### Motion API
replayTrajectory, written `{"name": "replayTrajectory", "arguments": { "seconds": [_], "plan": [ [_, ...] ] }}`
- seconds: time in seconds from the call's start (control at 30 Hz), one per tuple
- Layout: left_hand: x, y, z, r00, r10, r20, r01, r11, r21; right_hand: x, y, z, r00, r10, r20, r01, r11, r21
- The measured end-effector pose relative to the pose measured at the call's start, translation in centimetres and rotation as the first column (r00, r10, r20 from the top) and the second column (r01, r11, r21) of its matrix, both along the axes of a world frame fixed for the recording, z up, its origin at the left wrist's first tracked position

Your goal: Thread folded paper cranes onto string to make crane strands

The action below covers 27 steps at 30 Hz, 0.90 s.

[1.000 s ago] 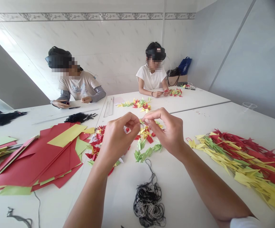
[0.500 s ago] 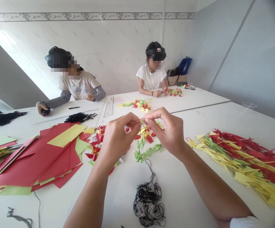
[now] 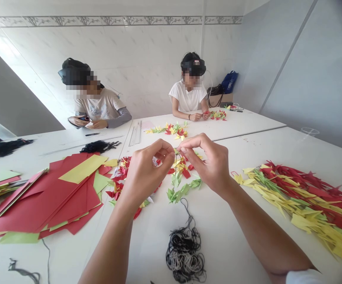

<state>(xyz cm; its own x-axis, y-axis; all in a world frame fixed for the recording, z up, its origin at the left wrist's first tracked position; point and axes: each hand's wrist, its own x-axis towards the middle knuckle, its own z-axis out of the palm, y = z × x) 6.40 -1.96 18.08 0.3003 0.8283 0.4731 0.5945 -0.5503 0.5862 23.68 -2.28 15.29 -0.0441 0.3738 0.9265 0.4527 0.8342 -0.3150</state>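
Both of my hands are raised over the white table, fingertips almost meeting. My left hand pinches thumb and forefinger together. My right hand pinches too, at the top of a thin dark thread. A string of folded paper pieces, yellow, red and green, hangs from that pinch down to the table. What exactly sits between the left fingertips is too small to make out. A tangle of black thread lies below my hands.
Red, yellow and green paper sheets are stacked at the left. A long pile of strung paper pieces lies at the right. Two other people sit across the table, one at left, one at centre, with rulers between.
My hands have hardly moved, holding the same pinch. The person at the left drew an outstretched arm back in and now holds a small dark object with both hands.
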Motion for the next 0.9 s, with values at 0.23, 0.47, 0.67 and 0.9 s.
{"name": "replayTrajectory", "arguments": {
  "seconds": [0.23,0.47,0.67,0.9],
  "plan": [
    [0.16,0.25,-0.22,0.999,-0.033,-0.018,0.033,0.999,0.028,-0.06,-0.13,0.12,1.000,0.019,-0.004,-0.019,1.000,-0.007],
    [0.15,0.05,0.17,1.000,0.022,-0.011,-0.021,1.000,0.016,0.09,-0.08,0.07,1.000,0.008,0.006,-0.008,1.000,-0.018],
    [0.01,0.09,-0.10,1.000,0.011,-0.020,-0.011,1.000,0.021,0.10,-0.08,0.05,1.000,-0.001,0.006,0.001,1.000,-0.018],
    [0.16,0.33,-0.28,0.998,-0.048,-0.049,0.050,0.998,0.034,0.08,-0.19,0.13,1.000,0.014,0.003,-0.014,1.000,-0.019]
  ]
}}
